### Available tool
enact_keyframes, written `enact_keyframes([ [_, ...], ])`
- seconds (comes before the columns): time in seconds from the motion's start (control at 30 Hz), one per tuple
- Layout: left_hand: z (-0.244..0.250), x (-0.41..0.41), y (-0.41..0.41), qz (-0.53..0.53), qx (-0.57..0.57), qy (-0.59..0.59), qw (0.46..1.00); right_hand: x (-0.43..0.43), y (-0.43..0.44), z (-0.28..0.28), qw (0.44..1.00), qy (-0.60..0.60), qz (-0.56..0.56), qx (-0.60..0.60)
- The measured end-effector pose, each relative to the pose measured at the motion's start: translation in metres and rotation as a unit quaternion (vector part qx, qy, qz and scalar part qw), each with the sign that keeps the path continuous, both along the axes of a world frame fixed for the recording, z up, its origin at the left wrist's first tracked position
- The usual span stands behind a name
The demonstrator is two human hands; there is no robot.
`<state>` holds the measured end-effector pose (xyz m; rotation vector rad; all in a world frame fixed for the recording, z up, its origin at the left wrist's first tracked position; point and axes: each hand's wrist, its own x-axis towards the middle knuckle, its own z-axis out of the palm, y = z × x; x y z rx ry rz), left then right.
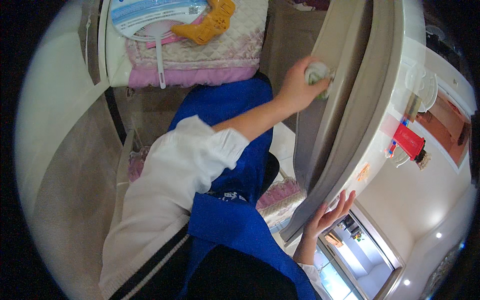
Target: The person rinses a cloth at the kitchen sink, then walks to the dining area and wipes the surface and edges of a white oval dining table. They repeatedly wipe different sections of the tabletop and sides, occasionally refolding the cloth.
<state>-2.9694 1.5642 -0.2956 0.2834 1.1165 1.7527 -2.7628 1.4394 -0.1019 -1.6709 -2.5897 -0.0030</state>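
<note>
My left hand [300, 86] grips a crumpled white-and-green cloth [317, 75], slightly blurred. It holds the cloth at the beige side rail [343, 71] below the tabletop; whether the cloth presses on the rail is hard to tell. My right hand [330, 216] is at the edge of the pale tabletop [378, 150], fingers spread and nothing held. Part of its palm is hidden. The view is tilted, so the table runs down the right side. Below the arms a blue apron [232, 165] with white lettering covers my body.
A chair with a quilted, pink-edged cushion [240, 48] bears a printed hand fan [157, 22] and an orange object [210, 26]. On the tabletop stand a red container [408, 140] and clear plastic ware [422, 86], near a small orange-patterned item [363, 171]. Another cushion [281, 197] lies beyond the apron.
</note>
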Motion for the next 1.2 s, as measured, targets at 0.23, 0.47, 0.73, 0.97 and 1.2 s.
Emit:
enact_keyframes([
  [0.23, 0.002, 0.042, -0.055, -0.119, -0.006, 0.061, 0.991, 0.006, -0.002, -0.006, 1.000, 0.002, -0.004, 0.021],
  [0.47, -0.020, 0.003, -0.010, -0.096, 0.045, 0.024, 0.994, 0.000, -0.001, -0.008, 0.999, 0.030, 0.001, 0.038],
  [0.73, -0.006, 0.036, -0.051, -0.168, -0.022, -0.127, 0.977, 0.000, -0.002, -0.012, 0.997, 0.054, -0.013, 0.047],
  [0.97, -0.008, 0.012, -0.026, -0.082, -0.018, -0.137, 0.987, -0.004, -0.002, -0.009, 0.997, 0.060, -0.002, 0.049],
  [1.2, -0.008, 0.018, -0.029, -0.061, -0.022, -0.076, 0.995, 0.001, -0.002, -0.009, 0.998, 0.038, 0.000, 0.056],
])
